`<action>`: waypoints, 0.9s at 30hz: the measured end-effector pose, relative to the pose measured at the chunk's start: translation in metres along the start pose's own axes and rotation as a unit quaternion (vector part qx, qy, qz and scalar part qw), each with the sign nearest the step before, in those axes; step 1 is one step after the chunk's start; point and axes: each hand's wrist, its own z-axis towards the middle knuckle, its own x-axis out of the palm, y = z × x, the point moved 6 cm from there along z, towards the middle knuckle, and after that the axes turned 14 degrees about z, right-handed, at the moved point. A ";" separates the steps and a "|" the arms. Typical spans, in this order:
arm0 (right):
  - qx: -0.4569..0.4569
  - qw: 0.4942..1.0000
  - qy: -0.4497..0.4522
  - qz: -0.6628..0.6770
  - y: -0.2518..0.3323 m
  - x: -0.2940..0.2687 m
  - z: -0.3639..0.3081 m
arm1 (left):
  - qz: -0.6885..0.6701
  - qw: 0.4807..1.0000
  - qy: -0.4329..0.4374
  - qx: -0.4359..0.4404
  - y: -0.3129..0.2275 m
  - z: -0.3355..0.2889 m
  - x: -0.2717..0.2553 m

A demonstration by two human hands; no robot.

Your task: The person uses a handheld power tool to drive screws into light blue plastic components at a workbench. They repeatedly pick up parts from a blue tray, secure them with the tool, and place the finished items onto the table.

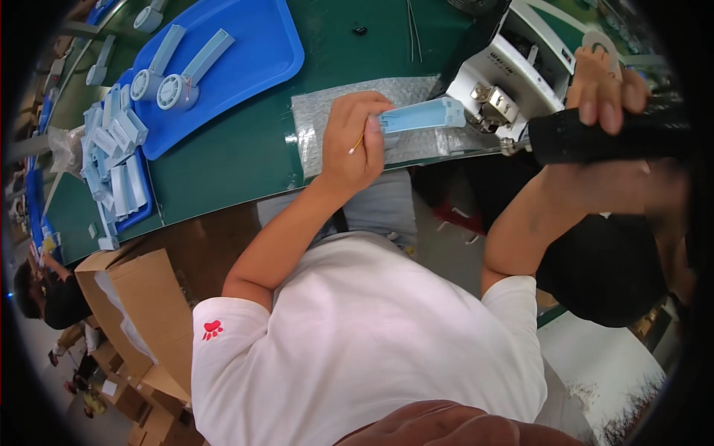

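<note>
From where I stand, the bench (242,160) is green. On its left part lies a large blue tray (256,44), with a smaller blue tray (141,217) just beside it. Near the front edge is spread a silvery sheet (306,119). A white machine (547,56) stands at the right; farther back lies a small black piece (360,31).

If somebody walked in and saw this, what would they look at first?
Probably the big bright blue tray at the upper left, with two round-headed, long-handled pieces lying on it. Next might be the long pale-blue part near the middle, held in the person's left hand. Lower left, a red paw print stands out on the white sleeve.
</note>
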 end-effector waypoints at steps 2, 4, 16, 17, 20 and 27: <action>0.036 0.978 0.067 0.194 -0.007 0.014 -0.007 | 0.003 1.000 0.005 0.004 0.000 0.000 -0.002; 0.027 0.972 0.060 0.224 -0.008 0.004 -0.005 | 0.001 1.000 -0.001 0.008 0.000 0.000 -0.003; -0.025 0.999 -0.017 -0.022 -0.019 -0.010 0.003 | -0.019 1.000 -0.005 0.000 0.001 0.000 -0.002; -0.027 0.999 -0.020 -0.020 -0.019 -0.013 0.003 | -0.022 1.000 -0.004 -0.003 0.002 0.000 -0.002; -0.033 0.999 -0.027 -0.020 -0.019 -0.016 0.002 | -0.029 1.000 -0.003 -0.008 0.003 -0.001 -0.002; -0.059 0.996 -0.022 -0.056 -0.017 -0.014 0.003 | -0.030 1.000 0.002 -0.007 0.004 0.000 -0.002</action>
